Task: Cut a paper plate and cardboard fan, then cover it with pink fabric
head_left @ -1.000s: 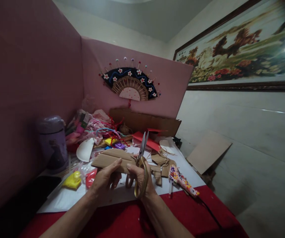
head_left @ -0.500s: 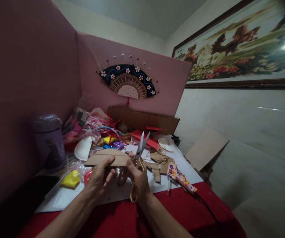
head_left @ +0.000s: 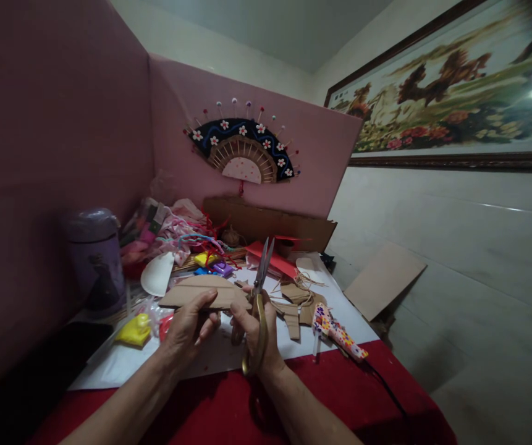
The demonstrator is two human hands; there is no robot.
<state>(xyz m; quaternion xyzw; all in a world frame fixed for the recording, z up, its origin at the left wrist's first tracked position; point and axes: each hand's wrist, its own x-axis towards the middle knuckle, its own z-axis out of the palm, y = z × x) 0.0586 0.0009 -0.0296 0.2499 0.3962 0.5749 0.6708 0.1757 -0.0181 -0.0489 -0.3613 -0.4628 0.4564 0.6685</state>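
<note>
My left hand grips a curved piece of cardboard, thumb on top and fingers beneath, above the white sheet. At its right end, my right hand holds a pair of scissors with gold handles. The blades point up and away, nearly together, and stand clear of the cardboard. My right thumb rests at the cardboard's right end. Cardboard scraps lie just right of the scissors.
A glue gun with a flowered cover lies at the right. On the left stand a purple tumbler and a yellow clay packet. Behind are red paper, a ball of twine and a decorated fan on a pink panel.
The scissor blades have come closer together and the scissors have turned slightly. The right thumb has shifted a little left along the cardboard's end. The camera view has shifted slightly.
</note>
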